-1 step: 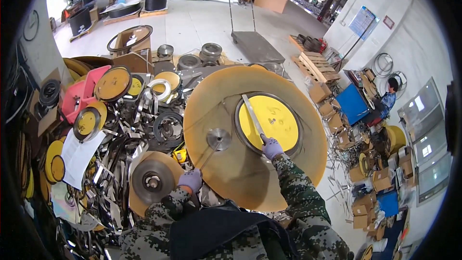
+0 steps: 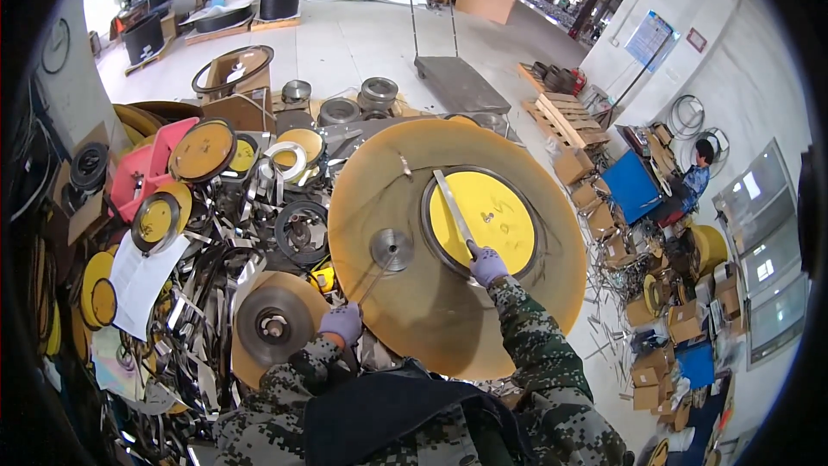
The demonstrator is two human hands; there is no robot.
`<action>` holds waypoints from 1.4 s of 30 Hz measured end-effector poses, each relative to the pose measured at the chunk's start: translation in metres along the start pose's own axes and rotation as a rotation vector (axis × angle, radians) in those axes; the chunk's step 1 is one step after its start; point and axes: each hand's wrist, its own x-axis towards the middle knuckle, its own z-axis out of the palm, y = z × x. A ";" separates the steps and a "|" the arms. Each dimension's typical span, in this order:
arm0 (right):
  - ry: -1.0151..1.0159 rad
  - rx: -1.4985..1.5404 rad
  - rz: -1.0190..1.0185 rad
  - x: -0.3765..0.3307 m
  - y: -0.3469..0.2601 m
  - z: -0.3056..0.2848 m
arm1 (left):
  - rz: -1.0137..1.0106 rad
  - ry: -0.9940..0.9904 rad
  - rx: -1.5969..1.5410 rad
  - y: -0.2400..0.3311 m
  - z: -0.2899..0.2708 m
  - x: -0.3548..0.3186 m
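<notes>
A wide tan disc [image 2: 371,164] lies before me, carrying a yellow round plate [image 2: 504,229] with a dark rim. My right hand [image 2: 489,267], in a purple glove, is closed on the near end of a flat metal bar [image 2: 454,207] that lies across the yellow plate. Left of that plate sits a small round metal hub [image 2: 392,249]. From the hub a thin metal strip [image 2: 373,283] runs to my left hand [image 2: 342,324], also gloved, whose fingers are closed on it. Beside the left hand is a dark wound coil [image 2: 259,311] on a smaller tan disc.
Tangled metal strips [image 2: 207,293] cover the left side, with a white paper sheet [image 2: 147,280] and a pink bin [image 2: 147,177] among yellow discs. A yellow tape measure [image 2: 323,280] lies by the big disc. Beyond stands a flat cart [image 2: 461,82]. Another person [image 2: 694,177] is far right.
The tan disc and yellow plate have turned: the plate's dark marks sit differently, and a pale mark now shows on the tan disc's upper left. Both hands and the bar have stayed in place.
</notes>
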 end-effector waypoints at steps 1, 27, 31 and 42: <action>0.000 0.000 0.001 -0.001 0.001 0.001 | 0.012 -0.005 0.014 -0.001 0.000 0.000; -0.144 0.254 0.021 -0.324 -0.030 0.069 | 0.105 -0.170 0.108 0.012 0.005 -0.088; -0.191 0.236 -0.022 -0.345 -0.007 0.081 | 0.130 -0.201 0.100 0.017 0.002 -0.094; 0.170 0.097 -0.048 -0.335 0.027 -0.035 | 0.151 -0.303 0.127 0.018 0.008 -0.096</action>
